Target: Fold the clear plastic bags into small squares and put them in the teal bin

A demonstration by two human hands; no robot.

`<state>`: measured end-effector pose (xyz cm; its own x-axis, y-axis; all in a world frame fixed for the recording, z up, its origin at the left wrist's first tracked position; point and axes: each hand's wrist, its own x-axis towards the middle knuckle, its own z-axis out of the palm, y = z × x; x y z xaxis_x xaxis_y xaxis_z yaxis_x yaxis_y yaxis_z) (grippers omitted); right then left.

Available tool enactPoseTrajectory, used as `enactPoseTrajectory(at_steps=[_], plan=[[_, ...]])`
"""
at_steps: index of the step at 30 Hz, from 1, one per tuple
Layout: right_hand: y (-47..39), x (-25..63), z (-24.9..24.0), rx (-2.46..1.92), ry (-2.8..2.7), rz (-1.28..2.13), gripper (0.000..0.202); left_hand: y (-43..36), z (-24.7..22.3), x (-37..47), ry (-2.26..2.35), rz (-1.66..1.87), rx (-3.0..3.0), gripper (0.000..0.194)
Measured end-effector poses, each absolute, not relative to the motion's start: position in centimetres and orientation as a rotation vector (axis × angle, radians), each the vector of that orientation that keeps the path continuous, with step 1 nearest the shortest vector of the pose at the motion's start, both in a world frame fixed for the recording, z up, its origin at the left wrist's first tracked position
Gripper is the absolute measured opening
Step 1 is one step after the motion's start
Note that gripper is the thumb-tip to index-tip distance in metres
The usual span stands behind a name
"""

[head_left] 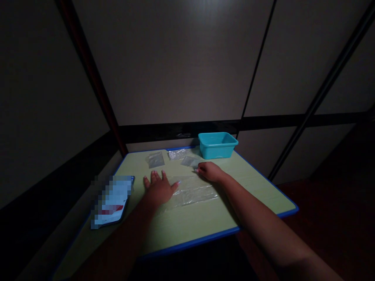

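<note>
A large clear plastic bag (199, 196) lies flat on the pale green table (187, 230). My left hand (159, 189) rests palm down with fingers spread, its thumb at the bag's left side. Just beyond the bag's far right part, my right hand (208, 171) is closed with fingertips pinched together; what they hold, if anything, I cannot make out. Right beside those fingertips is a small clear plastic packet (190, 161). Another flat clear packet (156, 160) lies beyond my left hand. Between them at the back sits a crinkled clear bag with whitish contents (177, 154).
A turquoise plastic basin (216, 151) stands at the table's back right. On the left edge lies a phone or tablet (114, 201) with a lit, partly blurred screen. The table has a blue rim (193, 244), and a panelled wall (181, 70) rises behind it.
</note>
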<state>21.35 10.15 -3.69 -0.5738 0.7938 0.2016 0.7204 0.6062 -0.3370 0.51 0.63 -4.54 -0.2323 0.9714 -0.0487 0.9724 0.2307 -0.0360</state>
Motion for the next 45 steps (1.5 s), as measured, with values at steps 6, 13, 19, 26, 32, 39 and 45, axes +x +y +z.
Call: enactPoseTrajectory(at_steps=[6,13,19,26,32,39,45], plan=[[10.1,21.5,-3.6,-1.248,-2.511,0.249,0.023,0.6,-3.9,0.6,2.512,-0.004,1.954,0.088],[9.8,21.5,-3.0,-1.248,-2.446,0.28,0.025,0.8,-4.2,0.4,2.376,0.021,2.114,0.078],[9.7,21.5,-2.9,-1.236,-2.374,0.286,0.024,0.8,-4.3,0.5,2.384,0.006,2.108,0.078],[9.9,21.4,-3.1,-1.179,-2.387,0.32,0.023,-0.1,-3.3,0.9,2.078,0.008,2.263,0.075],[10.0,21.5,-3.2,-1.166,-2.376,0.338,0.022,-0.3,-3.6,0.8,1.976,-0.034,2.294,0.077],[10.2,21.5,-3.5,-1.131,-2.378,0.347,0.024,-0.1,-3.5,0.9,1.994,-0.01,2.303,0.072],[10.4,21.6,-3.7,-1.116,-2.39,0.342,0.024,-0.2,-3.7,0.9,1.995,0.02,2.309,0.068]])
